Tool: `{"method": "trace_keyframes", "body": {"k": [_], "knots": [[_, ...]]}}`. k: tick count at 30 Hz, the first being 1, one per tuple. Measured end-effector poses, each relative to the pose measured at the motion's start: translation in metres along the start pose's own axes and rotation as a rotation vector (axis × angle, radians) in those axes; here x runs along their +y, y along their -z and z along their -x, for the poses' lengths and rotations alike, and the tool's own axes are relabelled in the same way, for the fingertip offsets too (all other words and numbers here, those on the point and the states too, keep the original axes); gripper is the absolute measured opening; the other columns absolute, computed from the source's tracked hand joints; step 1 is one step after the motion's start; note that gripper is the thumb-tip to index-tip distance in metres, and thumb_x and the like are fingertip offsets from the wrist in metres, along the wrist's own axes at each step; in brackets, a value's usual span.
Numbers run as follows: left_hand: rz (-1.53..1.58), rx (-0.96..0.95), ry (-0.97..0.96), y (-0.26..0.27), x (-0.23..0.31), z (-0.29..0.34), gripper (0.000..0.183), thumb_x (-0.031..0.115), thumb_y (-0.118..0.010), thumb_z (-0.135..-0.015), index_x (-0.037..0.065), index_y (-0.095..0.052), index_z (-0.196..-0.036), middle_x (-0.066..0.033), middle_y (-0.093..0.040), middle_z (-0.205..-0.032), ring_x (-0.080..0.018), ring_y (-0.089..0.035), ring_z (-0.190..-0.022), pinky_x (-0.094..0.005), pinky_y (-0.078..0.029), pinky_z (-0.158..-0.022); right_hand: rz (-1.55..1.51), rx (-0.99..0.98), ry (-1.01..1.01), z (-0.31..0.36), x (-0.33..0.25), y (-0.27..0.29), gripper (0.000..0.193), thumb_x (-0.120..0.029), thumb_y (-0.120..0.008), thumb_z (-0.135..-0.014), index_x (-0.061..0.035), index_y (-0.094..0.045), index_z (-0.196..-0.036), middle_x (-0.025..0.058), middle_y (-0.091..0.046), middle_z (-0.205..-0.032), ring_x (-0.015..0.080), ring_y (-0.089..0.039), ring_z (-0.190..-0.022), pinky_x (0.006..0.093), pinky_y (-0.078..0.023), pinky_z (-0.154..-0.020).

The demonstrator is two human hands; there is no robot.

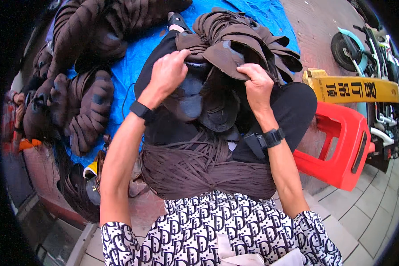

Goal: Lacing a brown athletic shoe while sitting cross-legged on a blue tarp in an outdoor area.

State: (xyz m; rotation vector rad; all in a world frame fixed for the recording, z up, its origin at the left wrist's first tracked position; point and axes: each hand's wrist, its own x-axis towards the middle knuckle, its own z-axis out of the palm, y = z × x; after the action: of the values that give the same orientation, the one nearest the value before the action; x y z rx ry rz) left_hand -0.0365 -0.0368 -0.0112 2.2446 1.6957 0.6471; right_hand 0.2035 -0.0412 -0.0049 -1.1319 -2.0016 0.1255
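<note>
My left hand (169, 73) is closed, its thumb and forefinger pinching the edge of a brown fabric shoe upper. My right hand (258, 80) pinches the edge of a brown shoe upper (224, 60) with a blue-grey patch inside. I cannot tell whether both hands grip one piece. Just below, more dark uppers (219, 116) lie between my legs. Beyond my hands is a fanned stack of brown uppers (248, 33). A thick bundle of brown laces (199, 168) rests across my lap.
Piles of brown uppers (91, 99) lie at the left on a blue tarp (135, 62). A red plastic stool (348, 146) stands at the right, beside a yellow sign board (359, 88). A parked two-wheeler (348, 51) is farther right. Dark strands (77, 188) hang at lower left.
</note>
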Motion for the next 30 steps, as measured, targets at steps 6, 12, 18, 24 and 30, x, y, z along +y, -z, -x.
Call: {"method": "trace_keyframes", "body": {"k": [6, 12, 18, 24, 30], "knots": [[0.015, -0.116, -0.098, 0.012, 0.001, -0.020, 0.035, 0.002, -0.049, -0.069, 0.009, -0.053, -0.102, -0.0148, -0.058, -0.090, -0.0319, -0.057, -0.081, -0.0390, -0.046, -0.072, -0.068, -0.010, -0.245, 0.006, 0.027, 0.010, 0.024, 0.010, -0.042, -0.060, -0.0004, -0.060, -0.071, 0.0125, -0.060, -0.072, 0.0246, -0.060, -0.069, 0.0294, -0.047, -0.064], [0.218, -0.129, 0.044, 0.016, -0.011, -0.024, 0.037, 0.003, -0.051, -0.069, 0.009, -0.054, -0.106, -0.0147, -0.060, -0.092, -0.0261, -0.060, -0.084, -0.0322, -0.046, -0.072, 0.121, -0.108, -0.206, -0.046, 0.099, 0.027, 0.020, 0.000, -0.043, -0.067, -0.0062, -0.061, -0.070, 0.0142, -0.059, -0.068, 0.0299, -0.059, -0.066, 0.0349, -0.046, -0.059], [0.224, -0.085, 0.116, 0.013, -0.011, -0.038, 0.034, 0.009, -0.053, -0.071, 0.007, -0.055, -0.104, -0.0150, -0.061, -0.094, -0.0244, -0.059, -0.088, -0.0302, -0.045, -0.077, 0.409, -0.134, -0.026, -0.053, 0.074, 0.029, 0.021, -0.003, -0.047, -0.068, -0.0088, -0.059, -0.084, 0.0106, -0.058, -0.078, 0.0311, -0.056, -0.070, 0.0405, -0.045, -0.061], [0.283, -0.108, 0.249, 0.014, -0.004, -0.026, 0.028, 0.018, -0.052, -0.078, 0.004, -0.056, -0.101, -0.0137, -0.061, -0.090, -0.0219, -0.059, -0.085, -0.0295, -0.044, -0.075, -0.416, -0.416, -0.566, -0.010, -0.035, 0.011, 0.033, -0.020, -0.067, -0.063, -0.0030, -0.059, -0.090, 0.0095, -0.058, -0.081, 0.0177, -0.055, -0.066, 0.0273, -0.046, -0.060], [0.609, -0.074, 0.349, 0.008, 0.003, 0.000, 0.040, 0.031, -0.043, -0.086, -0.002, -0.051, -0.107, -0.0129, -0.056, -0.102, -0.0183, -0.050, -0.098, -0.0257, -0.036, -0.086, -1.418, -0.277, -1.472, 0.034, -0.012, -0.058, 0.030, -0.021, -0.056, -0.078, 0.0002, -0.055, -0.099, 0.0097, -0.058, -0.097, 0.0203, -0.055, -0.088, 0.0322, -0.040, -0.083]]}}
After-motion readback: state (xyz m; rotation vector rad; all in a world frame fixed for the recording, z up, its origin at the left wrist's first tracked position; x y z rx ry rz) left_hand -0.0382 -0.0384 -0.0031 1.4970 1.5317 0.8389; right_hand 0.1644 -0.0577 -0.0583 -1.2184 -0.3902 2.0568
